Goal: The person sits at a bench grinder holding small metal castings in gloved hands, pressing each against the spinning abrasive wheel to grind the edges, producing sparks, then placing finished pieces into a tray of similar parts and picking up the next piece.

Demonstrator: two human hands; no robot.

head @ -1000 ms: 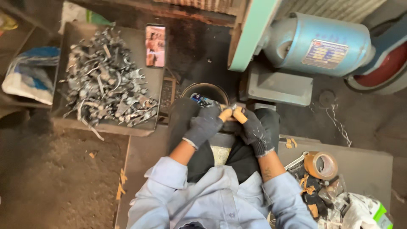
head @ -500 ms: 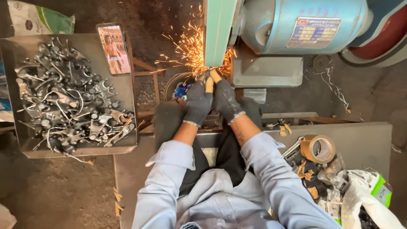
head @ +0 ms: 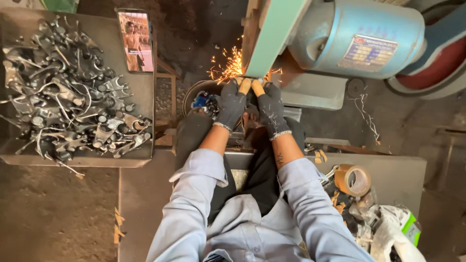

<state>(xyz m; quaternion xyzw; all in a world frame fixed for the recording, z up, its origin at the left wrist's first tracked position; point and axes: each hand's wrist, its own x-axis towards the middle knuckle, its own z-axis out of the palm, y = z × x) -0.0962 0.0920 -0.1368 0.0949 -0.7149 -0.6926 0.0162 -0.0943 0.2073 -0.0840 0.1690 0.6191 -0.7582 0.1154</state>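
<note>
Workpiece (head: 251, 87), mostly hidden, sits pinched between both gloved hands, just past the person's knees, pressed against the green-guarded grinder (head: 272, 36). Left hand (head: 230, 104) and right hand (head: 269, 106) curl their fingers tightly around it. Sparks (head: 228, 65) spray left. Farther left, a tray (head: 145, 97) holds metal parts (head: 68, 102) and a phone (head: 135, 41).

Both arms reach forward, sleeves pushed up; gloved left hand (head: 231, 106) and right hand (head: 270, 107) are pressed together, fingers curled closed.

Gloved fingers (head: 246, 87) hide the workpiece; tray (head: 9, 157) cut off left.
</note>
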